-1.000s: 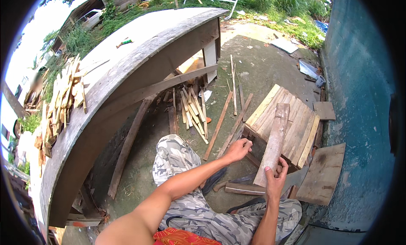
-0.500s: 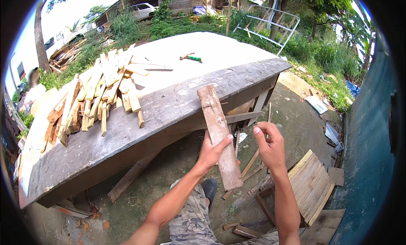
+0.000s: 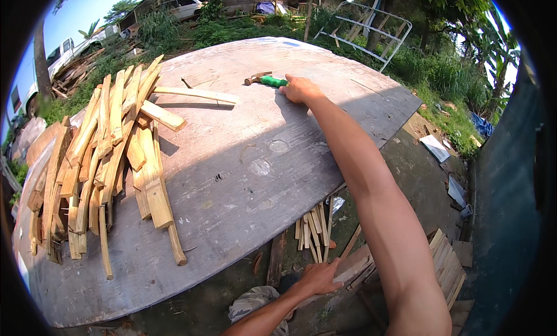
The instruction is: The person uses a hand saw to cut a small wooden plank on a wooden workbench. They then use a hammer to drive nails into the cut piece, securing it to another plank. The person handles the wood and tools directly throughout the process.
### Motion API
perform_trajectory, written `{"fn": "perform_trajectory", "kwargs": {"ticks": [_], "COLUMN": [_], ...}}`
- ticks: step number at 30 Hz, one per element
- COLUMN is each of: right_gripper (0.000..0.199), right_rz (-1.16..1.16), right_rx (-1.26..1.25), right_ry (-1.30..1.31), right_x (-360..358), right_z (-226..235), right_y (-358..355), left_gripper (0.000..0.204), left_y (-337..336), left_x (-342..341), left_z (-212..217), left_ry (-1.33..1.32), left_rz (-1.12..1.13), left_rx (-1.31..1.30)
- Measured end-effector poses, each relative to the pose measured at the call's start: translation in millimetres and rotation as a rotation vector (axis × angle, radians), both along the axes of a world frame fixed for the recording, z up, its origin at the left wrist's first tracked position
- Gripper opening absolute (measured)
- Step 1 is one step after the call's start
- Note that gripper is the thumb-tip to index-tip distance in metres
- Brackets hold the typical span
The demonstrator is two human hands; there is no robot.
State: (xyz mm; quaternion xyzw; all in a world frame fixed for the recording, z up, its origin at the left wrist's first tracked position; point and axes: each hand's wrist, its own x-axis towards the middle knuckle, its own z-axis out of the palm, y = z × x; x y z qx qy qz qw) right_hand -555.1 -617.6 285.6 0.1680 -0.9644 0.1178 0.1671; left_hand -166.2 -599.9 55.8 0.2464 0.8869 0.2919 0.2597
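The hammer (image 3: 271, 80) seems unlifted, just left of the right hand (image 3: 302, 90); whether this or the left hand (image 3: 320, 278) pinches, I cannot tell.

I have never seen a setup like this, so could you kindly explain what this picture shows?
There is no machine here: these are a person's two bare hands, seen from a wide fisheye camera worn on the head and looking down, which is why straight edges bend. On the broad, weathered tabletop lie a pile of pale wood strips and a hammer with a green handle. The right hand reaches across, its fingers at the handle's end; whether they have closed on it is hard to tell. The left hand is lower down, in front of the table, against a wooden plank; its grip is not clear.
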Motion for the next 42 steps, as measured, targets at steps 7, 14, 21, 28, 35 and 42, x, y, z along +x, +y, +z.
{"fn": "perform_trajectory", "kwargs": {"ticks": [7,14,21,28,35,42], "right_gripper": [0.045,0.048,0.03,0.028,0.03,0.04], "right_rz": [0.009,-0.24,-0.54,-0.914,-1.267,-1.146], "right_rx": [0.114,-0.116,-0.914,-0.501,-0.997,-1.727], "right_ry": [0.007,-0.072,0.094,0.398,0.295,0.46], "right_x": [76.4,295.3,579.0,751.7,829.1,891.6], "right_z": [29.0,27.0,-36.7,-160.6,-205.7,-204.4], "right_y": [48.4,243.8,409.2,459.8,500.2,529.8], "left_gripper": [0.099,0.103,0.066,0.08,0.074,0.091], "left_y": [3.7,25.6,95.4,155.0,239.5,321.4], "left_x": [-6.5,9.0,64.3,112.5,156.6,185.4], "left_z": [4.7,9.6,7.3,9.9,28.6,6.1], "left_ry": [-0.059,-0.264,-0.621,-0.743,-0.295,0.524], "left_rz": [0.232,0.248,0.276,0.055,-0.169,-0.318], "left_rx": [0.232,0.603,0.761,0.666,0.386,0.318]}}
